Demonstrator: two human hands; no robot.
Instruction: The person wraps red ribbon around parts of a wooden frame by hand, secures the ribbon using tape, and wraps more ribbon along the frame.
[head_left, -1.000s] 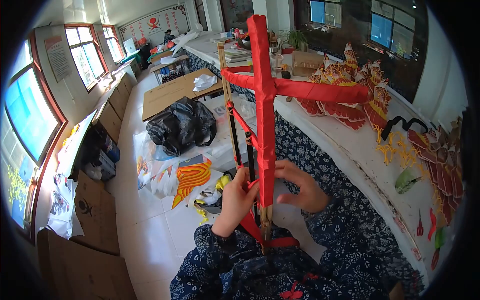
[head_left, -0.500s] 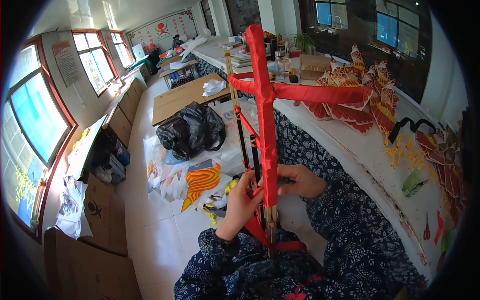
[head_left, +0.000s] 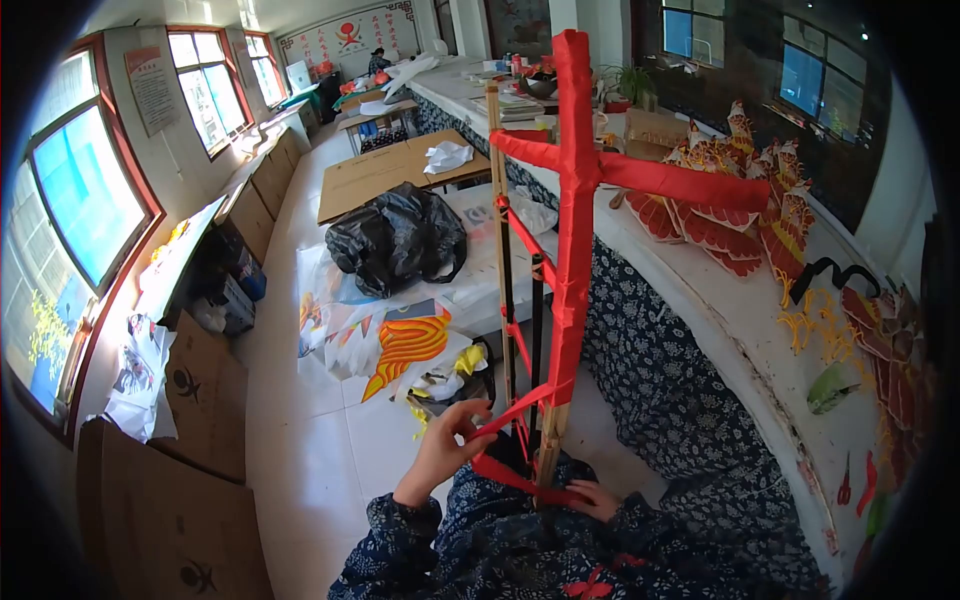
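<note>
Left fingers (head_left: 471, 409) pinch the soft-looking strip (head_left: 516, 411) beside the stiff-looking, probably light frame (head_left: 573, 250), best held low; right fingers' (head_left: 584, 491) grip unclear.

Top (head_left: 500, 570) is dark navy cloth with a dense small white floral print, same print on the left sleeve (head_left: 385, 545) and right sleeve (head_left: 665, 535). Sleeves are long and loose, down to the wrists. Red butterfly-like ornament (head_left: 588, 585) on the front, smaller red piece (head_left: 628, 560) near it; left hand (head_left: 440, 456) and right hand (head_left: 597, 499) bare
</note>
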